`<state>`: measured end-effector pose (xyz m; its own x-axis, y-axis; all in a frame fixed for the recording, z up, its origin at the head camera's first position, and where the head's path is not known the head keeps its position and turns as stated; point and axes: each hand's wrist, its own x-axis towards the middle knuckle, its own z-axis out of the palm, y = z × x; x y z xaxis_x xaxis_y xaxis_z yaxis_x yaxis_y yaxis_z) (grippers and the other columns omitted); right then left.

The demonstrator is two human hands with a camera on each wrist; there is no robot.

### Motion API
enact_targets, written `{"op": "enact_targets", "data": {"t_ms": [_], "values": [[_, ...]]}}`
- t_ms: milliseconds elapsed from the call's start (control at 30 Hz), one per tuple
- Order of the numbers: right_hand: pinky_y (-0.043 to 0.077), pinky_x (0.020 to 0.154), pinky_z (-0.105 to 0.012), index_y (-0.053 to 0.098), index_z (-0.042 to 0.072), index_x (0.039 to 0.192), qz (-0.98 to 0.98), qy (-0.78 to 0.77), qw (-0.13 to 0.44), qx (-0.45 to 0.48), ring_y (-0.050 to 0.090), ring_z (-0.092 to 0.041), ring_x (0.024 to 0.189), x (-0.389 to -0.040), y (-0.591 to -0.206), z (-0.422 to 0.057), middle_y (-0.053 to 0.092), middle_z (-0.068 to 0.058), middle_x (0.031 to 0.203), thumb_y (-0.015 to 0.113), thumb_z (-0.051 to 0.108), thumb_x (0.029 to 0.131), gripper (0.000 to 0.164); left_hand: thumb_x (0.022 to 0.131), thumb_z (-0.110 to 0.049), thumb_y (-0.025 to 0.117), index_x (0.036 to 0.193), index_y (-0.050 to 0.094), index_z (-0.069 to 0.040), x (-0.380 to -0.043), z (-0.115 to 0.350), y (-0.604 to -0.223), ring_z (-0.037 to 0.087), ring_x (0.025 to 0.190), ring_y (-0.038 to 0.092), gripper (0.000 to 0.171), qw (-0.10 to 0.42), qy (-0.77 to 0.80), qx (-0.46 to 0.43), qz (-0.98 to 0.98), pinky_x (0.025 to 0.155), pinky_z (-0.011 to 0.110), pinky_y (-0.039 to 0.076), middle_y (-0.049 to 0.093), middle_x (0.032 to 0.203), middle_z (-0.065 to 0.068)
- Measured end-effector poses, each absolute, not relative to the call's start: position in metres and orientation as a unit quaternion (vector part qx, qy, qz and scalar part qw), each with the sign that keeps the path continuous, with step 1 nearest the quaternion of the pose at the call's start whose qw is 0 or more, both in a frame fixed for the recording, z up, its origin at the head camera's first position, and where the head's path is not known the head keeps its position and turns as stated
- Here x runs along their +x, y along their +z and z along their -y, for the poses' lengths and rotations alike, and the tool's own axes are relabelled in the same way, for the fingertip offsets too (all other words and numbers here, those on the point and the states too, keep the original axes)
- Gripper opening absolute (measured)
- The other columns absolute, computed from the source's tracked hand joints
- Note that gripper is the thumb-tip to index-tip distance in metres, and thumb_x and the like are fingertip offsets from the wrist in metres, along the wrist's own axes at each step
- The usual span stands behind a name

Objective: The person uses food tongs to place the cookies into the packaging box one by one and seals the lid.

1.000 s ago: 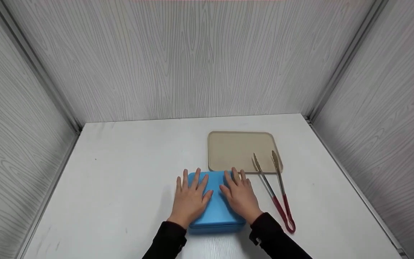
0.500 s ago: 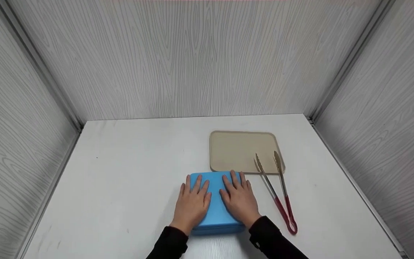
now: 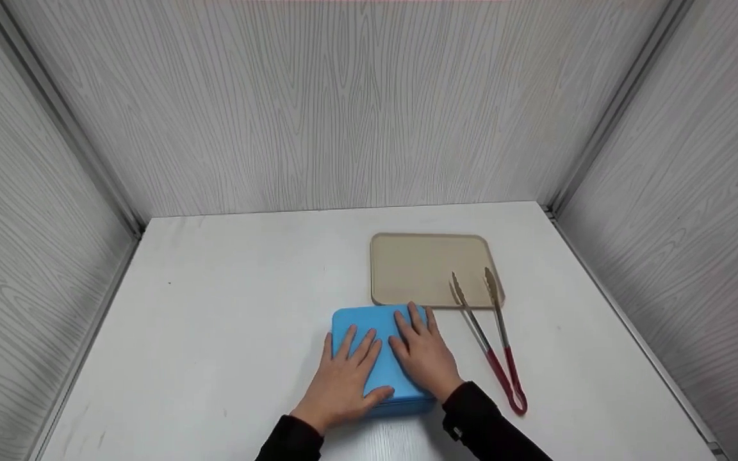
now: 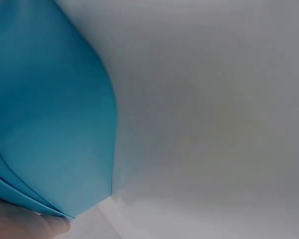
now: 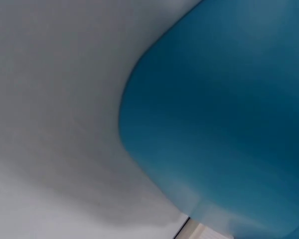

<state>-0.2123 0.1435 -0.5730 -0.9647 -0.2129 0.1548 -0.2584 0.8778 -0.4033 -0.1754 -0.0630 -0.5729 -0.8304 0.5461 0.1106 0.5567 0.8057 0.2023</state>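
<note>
A blue lidded box (image 3: pixel 378 317) sits on the white table near its front. Fingers spread, my left hand (image 3: pixel 338 384) rests on the left part of the lid, with its thumb by the front edge. My right hand (image 3: pixel 430 358) lies on the lid's right part, fingers straight and pointing away. In the left wrist view, the box's side wall (image 4: pixel 55 109) and lid seam show beside a fingertip (image 4: pixel 30 224). The right wrist view shows the box's rounded blue side (image 5: pixel 209 119), with no fingers visible. What the box holds is hidden.
Behind the box lies a beige rectangular tray (image 3: pixel 417 266). Red-handled metal tongs (image 3: pixel 497 346) lie to the right, their spread tips over the tray. Grey wood-grain panels (image 3: pixel 343 102) enclose the back and both sides of the table (image 3: pixel 228 320).
My left hand has slid toward the front of the lid, its thumb now spread out to the front edge. My right hand stays nearly in place on the lid.
</note>
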Motion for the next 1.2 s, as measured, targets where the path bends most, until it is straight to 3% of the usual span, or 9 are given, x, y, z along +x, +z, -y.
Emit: {"op": "enact_targets", "data": {"t_ms": [167,300,533,733,1000,1200], "values": [[0.029,0.122,-0.058,0.048,0.011,0.154,0.966,0.223,0.046,0.119,0.021,-0.05,0.151,-0.211,-0.573,-0.145,0.032,-0.019,0.165,0.051,0.042,0.107,0.057,0.078,-0.086,0.058,0.164,0.025,-0.014,-0.172,0.063,-0.574,0.041,0.156,0.015,0.117,0.029,-0.058,-0.319,0.946,0.115,0.078,0.017,0.02,0.171,0.006],[0.031,0.121,-0.058,0.049,0.009,0.153,0.967,0.217,0.057,0.122,0.023,-0.05,0.151,-0.208,-0.573,-0.146,0.034,-0.02,0.163,0.052,0.041,0.106,0.056,0.076,-0.079,0.07,0.162,0.029,-0.009,-0.168,0.06,-0.576,0.044,0.154,0.021,0.119,0.057,-0.035,-0.333,0.94,0.11,0.081,0.024,0.025,0.169,0.009],[0.028,0.122,-0.057,0.052,0.001,0.148,0.967,0.188,0.099,0.14,0.03,-0.046,0.15,-0.207,-0.572,-0.146,0.041,-0.024,0.158,0.055,0.033,0.106,0.053,0.086,-0.071,0.066,0.159,0.035,-0.006,-0.164,0.059,-0.579,0.042,0.152,0.028,0.102,0.097,-0.009,-0.344,0.934,0.107,0.08,0.029,0.032,0.166,0.011],[0.03,0.121,-0.057,0.053,0.001,0.147,0.966,0.191,0.1,0.145,0.031,-0.048,0.148,-0.21,-0.572,-0.145,0.043,-0.025,0.156,0.056,0.032,0.106,0.053,0.092,-0.068,0.06,0.159,0.036,-0.007,-0.164,0.061,-0.58,0.04,0.152,0.029,0.093,0.09,-0.013,-0.345,0.934,0.108,0.079,0.029,0.032,0.166,0.011],[0.034,0.118,-0.06,0.047,0.002,0.152,0.955,0.266,0.044,0.124,0.031,-0.052,0.147,-0.215,-0.567,-0.155,0.036,-0.024,0.161,0.06,0.035,0.104,0.06,0.089,-0.071,0.062,0.162,0.031,-0.013,-0.17,0.064,-0.57,0.036,0.155,0.024,0.097,0.059,-0.017,-0.346,0.936,0.115,0.074,0.025,0.028,0.168,0.006],[0.031,0.118,-0.065,0.041,0.005,0.157,0.951,0.278,0.004,0.135,0.02,-0.052,0.151,-0.233,-0.562,-0.167,0.028,-0.023,0.165,0.06,0.041,0.103,0.068,0.089,-0.075,0.058,0.163,0.028,-0.016,-0.172,0.064,-0.572,0.034,0.156,0.02,0.1,0.076,-0.001,-0.355,0.932,0.122,0.067,0.019,0.026,0.169,0.004]]}}
